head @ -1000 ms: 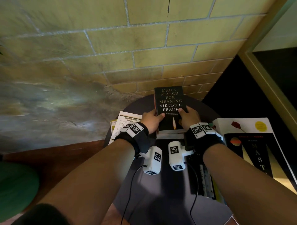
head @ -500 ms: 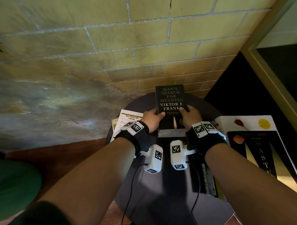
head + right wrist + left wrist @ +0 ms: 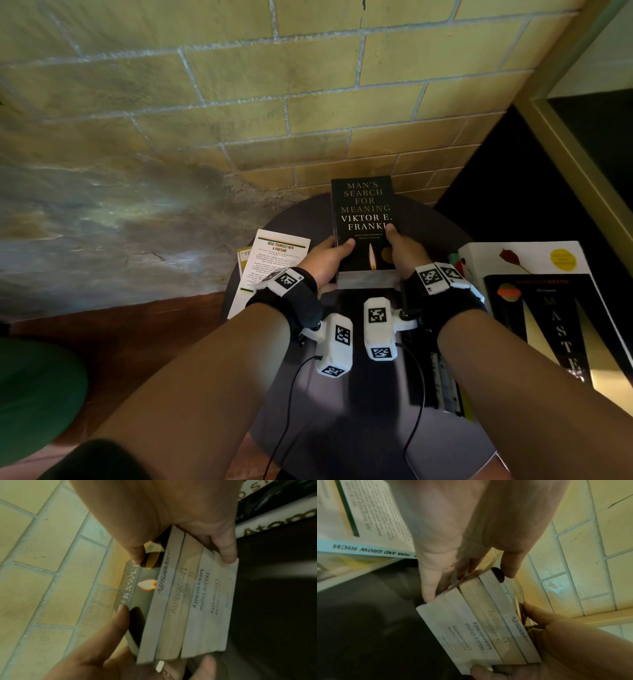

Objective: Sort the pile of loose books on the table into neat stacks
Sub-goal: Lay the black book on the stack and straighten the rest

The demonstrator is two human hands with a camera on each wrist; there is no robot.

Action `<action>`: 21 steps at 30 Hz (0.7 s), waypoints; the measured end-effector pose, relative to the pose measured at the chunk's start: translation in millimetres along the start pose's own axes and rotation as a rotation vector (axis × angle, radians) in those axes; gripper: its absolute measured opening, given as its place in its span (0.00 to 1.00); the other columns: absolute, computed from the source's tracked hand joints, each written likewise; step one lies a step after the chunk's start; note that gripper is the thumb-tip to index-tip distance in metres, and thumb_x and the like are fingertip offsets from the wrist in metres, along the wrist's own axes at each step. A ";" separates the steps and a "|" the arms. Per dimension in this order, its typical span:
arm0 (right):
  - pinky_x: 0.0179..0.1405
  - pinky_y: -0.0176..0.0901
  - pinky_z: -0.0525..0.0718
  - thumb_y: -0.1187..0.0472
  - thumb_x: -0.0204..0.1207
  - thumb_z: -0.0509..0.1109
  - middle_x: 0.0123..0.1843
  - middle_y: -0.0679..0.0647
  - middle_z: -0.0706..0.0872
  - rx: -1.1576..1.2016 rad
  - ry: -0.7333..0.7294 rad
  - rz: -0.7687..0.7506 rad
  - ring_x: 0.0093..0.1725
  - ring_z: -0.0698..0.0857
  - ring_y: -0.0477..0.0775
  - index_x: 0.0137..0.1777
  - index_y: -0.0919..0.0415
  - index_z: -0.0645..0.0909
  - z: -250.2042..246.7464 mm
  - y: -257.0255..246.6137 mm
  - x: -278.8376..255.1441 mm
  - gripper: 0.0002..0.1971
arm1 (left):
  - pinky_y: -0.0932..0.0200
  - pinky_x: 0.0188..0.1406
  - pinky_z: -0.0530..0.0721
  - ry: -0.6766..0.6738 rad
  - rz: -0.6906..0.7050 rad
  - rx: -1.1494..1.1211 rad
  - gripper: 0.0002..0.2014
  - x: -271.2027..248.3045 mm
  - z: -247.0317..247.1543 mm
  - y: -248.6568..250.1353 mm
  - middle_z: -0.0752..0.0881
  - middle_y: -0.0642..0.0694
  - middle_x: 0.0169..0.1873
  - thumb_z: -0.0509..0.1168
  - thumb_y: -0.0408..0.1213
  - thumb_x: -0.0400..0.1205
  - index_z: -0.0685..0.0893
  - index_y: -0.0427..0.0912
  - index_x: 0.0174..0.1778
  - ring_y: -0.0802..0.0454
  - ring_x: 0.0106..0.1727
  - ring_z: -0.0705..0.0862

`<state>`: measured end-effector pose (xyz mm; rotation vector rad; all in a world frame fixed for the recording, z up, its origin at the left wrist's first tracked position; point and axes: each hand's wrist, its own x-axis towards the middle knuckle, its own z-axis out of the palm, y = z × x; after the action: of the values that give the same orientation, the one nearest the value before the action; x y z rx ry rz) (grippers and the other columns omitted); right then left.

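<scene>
A stack of several books stands at the far side of the round dark table, near the brick wall. Its top book is black, titled "Man's Search for Meaning". My left hand grips the stack's near left corner, thumb on the cover. On the near right corner my right hand grips the same way. In the left wrist view the stack's stamped page edges show between my fingers and thumb. The right wrist view shows the stack from the other side, with the candle flame on the cover.
A white book, "Think and Grow Rich", lies at the table's left edge. On the right lie a white book with a rose and a black "Mastery" book. More book spines lie near my right forearm.
Both hands keep the same hold on the stack. It has shifted only slightly, if at all.
</scene>
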<state>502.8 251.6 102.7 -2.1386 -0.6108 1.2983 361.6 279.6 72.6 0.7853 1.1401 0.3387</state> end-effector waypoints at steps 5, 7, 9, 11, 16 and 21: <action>0.73 0.60 0.73 0.43 0.85 0.51 0.69 0.60 0.78 0.066 0.002 0.045 0.68 0.76 0.63 0.73 0.59 0.73 1.7 -2.5 -1.3 0.26 | 0.55 0.47 0.86 0.011 0.021 0.017 0.19 -0.7 1.3 1.9 0.85 0.43 0.62 0.60 0.45 0.86 0.73 0.48 0.74 0.50 0.54 0.86; 0.72 0.61 0.73 0.43 0.85 0.51 0.68 0.60 0.79 0.065 0.000 0.052 0.68 0.77 0.63 0.72 0.58 0.74 1.8 -3.3 -1.9 0.26 | 0.50 0.55 0.85 0.017 0.020 0.019 0.20 -0.7 1.6 2.2 0.85 0.42 0.63 0.60 0.45 0.86 0.73 0.48 0.74 0.47 0.58 0.86; 0.72 0.60 0.73 0.43 0.85 0.50 0.69 0.60 0.79 0.059 -0.006 0.052 0.68 0.77 0.62 0.72 0.58 0.74 1.9 -3.2 -2.9 0.26 | 0.51 0.52 0.85 0.021 0.017 0.028 0.18 -2.1 1.5 3.3 0.86 0.44 0.61 0.60 0.46 0.86 0.74 0.50 0.72 0.49 0.57 0.86; 0.73 0.60 0.73 0.43 0.85 0.50 0.70 0.60 0.78 0.050 -0.007 0.042 0.69 0.76 0.63 0.73 0.58 0.73 0.8 -2.9 -4.0 0.26 | 0.51 0.52 0.85 0.021 0.022 0.038 0.18 -3.0 2.6 3.8 0.86 0.45 0.60 0.60 0.46 0.86 0.75 0.49 0.71 0.50 0.56 0.86; 0.72 0.60 0.73 0.43 0.85 0.50 0.70 0.60 0.78 0.042 0.004 0.028 0.69 0.76 0.63 0.74 0.60 0.73 0.6 -1.2 -4.3 0.27 | 0.42 0.67 0.82 0.039 0.025 0.033 0.19 -5.5 5.4 4.4 0.86 0.42 0.61 0.60 0.44 0.86 0.75 0.45 0.72 0.45 0.61 0.86; 0.73 0.58 0.73 0.42 0.85 0.49 0.70 0.60 0.79 0.000 0.000 0.021 0.69 0.77 0.62 0.73 0.60 0.74 2.7 1.8 -2.9 0.28 | 0.45 0.66 0.82 0.036 0.032 0.024 0.17 -7.7 6.1 5.1 0.85 0.44 0.60 0.58 0.44 0.87 0.74 0.46 0.72 0.48 0.58 0.85</action>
<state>499.3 249.1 102.3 -2.1503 -0.5898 1.3092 364.8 276.0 82.6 0.8224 1.1683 0.3673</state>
